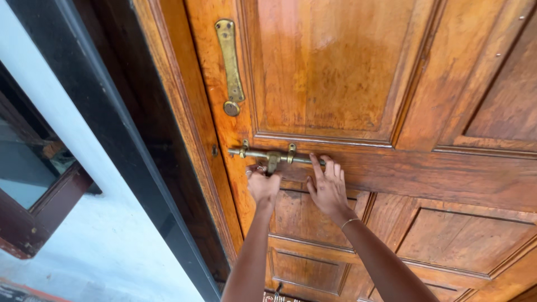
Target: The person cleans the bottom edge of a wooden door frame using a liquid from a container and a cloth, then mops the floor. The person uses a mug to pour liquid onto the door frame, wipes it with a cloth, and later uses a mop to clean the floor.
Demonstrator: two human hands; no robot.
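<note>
A varnished wooden panelled door (335, 72) fills most of the view. A brass sliding bolt (268, 156) runs across its middle rail near the door's left edge. My left hand (263, 183) is closed just under the bolt's hanging handle and seems to grip it. My right hand (328, 187) lies flat against the door with fingers spread, fingertips touching the bolt's rod. A thin bracelet circles my right wrist. Higher up, a brass hasp plate (230, 66) hangs on the door.
The wooden door frame (179, 128) stands left of the door, with a dark strip beside it. Further left are a pale blue wall (106, 240) and a dark-framed window (33, 184).
</note>
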